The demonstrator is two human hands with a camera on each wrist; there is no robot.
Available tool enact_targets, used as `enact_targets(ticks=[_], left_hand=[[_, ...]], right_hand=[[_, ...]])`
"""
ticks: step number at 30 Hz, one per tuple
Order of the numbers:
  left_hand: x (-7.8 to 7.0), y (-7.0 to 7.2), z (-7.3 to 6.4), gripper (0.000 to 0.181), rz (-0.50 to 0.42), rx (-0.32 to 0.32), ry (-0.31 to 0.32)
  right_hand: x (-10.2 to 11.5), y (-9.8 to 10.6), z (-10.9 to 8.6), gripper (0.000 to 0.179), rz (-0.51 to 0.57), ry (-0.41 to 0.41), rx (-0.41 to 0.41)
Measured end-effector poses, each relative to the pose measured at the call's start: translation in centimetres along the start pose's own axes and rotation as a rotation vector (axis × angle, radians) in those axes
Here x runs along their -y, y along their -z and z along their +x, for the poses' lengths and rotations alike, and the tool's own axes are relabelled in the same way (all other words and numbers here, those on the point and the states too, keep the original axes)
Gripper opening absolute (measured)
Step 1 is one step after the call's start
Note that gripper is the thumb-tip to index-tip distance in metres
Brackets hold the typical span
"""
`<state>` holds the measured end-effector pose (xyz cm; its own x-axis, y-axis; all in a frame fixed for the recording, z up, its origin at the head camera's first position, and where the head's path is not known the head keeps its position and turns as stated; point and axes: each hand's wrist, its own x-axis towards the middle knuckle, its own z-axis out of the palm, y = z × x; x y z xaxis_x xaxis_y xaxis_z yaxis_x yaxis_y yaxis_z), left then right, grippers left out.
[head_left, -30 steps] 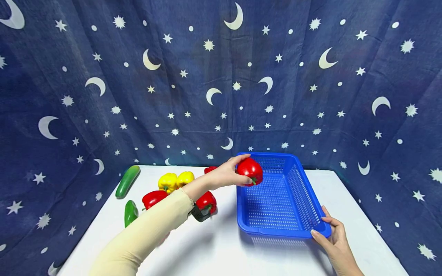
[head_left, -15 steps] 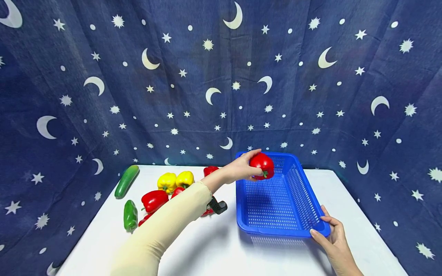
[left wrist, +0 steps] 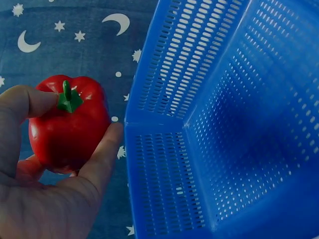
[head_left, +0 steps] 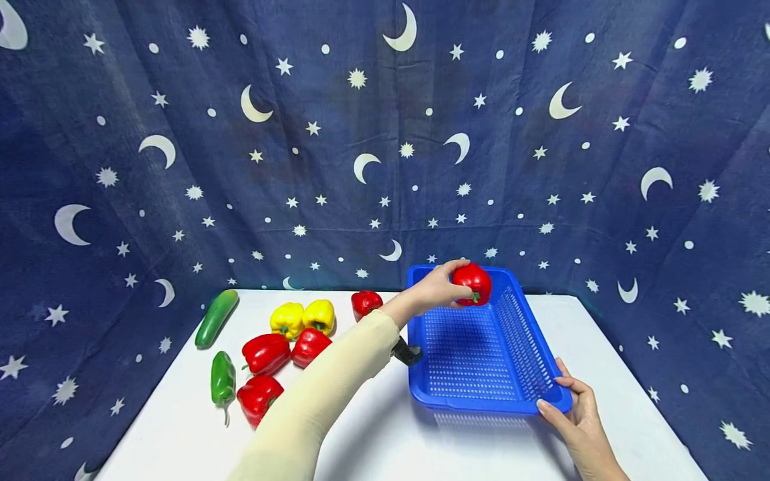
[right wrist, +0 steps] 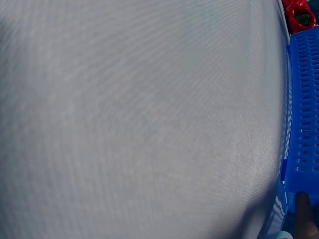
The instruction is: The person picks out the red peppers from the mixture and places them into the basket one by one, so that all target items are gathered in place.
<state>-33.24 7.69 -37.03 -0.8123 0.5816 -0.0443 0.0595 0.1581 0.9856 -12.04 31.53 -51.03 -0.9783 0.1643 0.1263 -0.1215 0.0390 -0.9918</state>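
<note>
My left hand (head_left: 440, 288) grips a red bell pepper (head_left: 472, 284) above the back part of a blue plastic basket (head_left: 463, 405). In the left wrist view, thumb and fingers curl round the bell pepper (left wrist: 70, 129), its green stem facing the camera, beside the basket's perforated wall (left wrist: 162, 169). The near right corner of the basket is held by my right hand (head_left: 582, 422), thumb on the rim and fingers against the outside. Only a finger (right wrist: 303, 214) of that hand shows in the right wrist view. No vegetables are visible inside the basket.
Left of the basket on the white table (head_left: 385, 447) lie several more red bell peppers (head_left: 267, 353), two yellow bell peppers (head_left: 319, 315), a green chili pepper (head_left: 223, 378) and a cucumber (head_left: 216, 318). A dark starry curtain (head_left: 337, 167) stands behind the table.
My left hand has carried the red bell pepper rightward and slightly up, from the basket's left rim to over its inside. The right hand keeps its grip on the corner.
</note>
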Motion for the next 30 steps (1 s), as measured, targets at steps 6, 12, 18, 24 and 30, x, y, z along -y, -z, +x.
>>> enact_targets(ticks=[6,12,18,24,30], left_hand=[[0.5,-1.2,1.5,0.073,-0.003,-0.038,0.001],[1.8,-2.7,3.0,0.067,-0.119,-0.084,0.066],[3.5,-4.0,3.9,0.07,-0.156,-0.105,0.103],[4.8,-4.8,4.4,0.071,-0.131,-0.168,0.124],[5.0,-5.9,4.1,0.067,-0.108,-0.183,0.151]], right_hand=[[-0.1,0.1,0.0,0.055,0.011,0.002,0.012],[-0.2,0.3,0.2,0.055,0.009,0.025,0.031],[-0.1,0.2,0.1,0.055,-0.014,0.017,0.025],[0.0,0.2,0.1,0.056,-0.019,0.0,0.016],[-0.1,0.2,0.1,0.055,-0.026,0.013,0.011]])
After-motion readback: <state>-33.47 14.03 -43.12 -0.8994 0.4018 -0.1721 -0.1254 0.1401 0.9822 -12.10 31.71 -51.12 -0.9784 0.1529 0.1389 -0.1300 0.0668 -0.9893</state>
